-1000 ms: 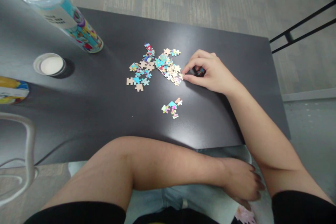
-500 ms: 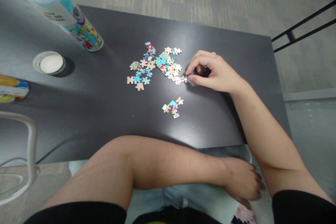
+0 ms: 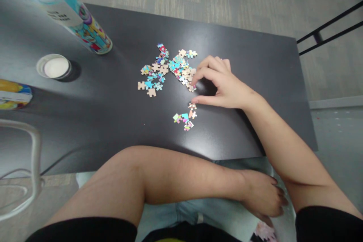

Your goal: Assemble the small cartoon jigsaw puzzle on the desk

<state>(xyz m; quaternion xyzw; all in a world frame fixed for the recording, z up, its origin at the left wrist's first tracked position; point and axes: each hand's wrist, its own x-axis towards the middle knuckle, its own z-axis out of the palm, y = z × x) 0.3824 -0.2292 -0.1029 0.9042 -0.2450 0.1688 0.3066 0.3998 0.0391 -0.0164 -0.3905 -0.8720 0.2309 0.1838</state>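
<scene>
My right hand (image 3: 217, 81) is open over the dark table, thumb and fingers apart. Its fingertips are at the right edge of a heap of jigsaw pieces (image 3: 181, 66), some picture side up, some plain tan. Just below the thumb tip lies a single jigsaw piece (image 3: 192, 106), beside a small group of colourful jigsaw pieces (image 3: 185, 117). More loose jigsaw pieces (image 3: 151, 85) spread to the left of the heap. My left hand (image 3: 263, 193) rests across my lap below the table edge, its fingers loosely bent and slightly apart, with nothing visible in it.
A clear tube with a cartoon print (image 3: 85, 26) stands at the far left of the table (image 3: 113, 121). Near it are a round white-lined lid (image 3: 56, 68) and a colourful container (image 3: 14, 94). A white curved tube (image 3: 35, 151) rises at the left edge.
My right hand has moved down and left from the heap and spread its fingers. The jigsaw piece it pinched now lies by the small group, whose pieces have shifted slightly.
</scene>
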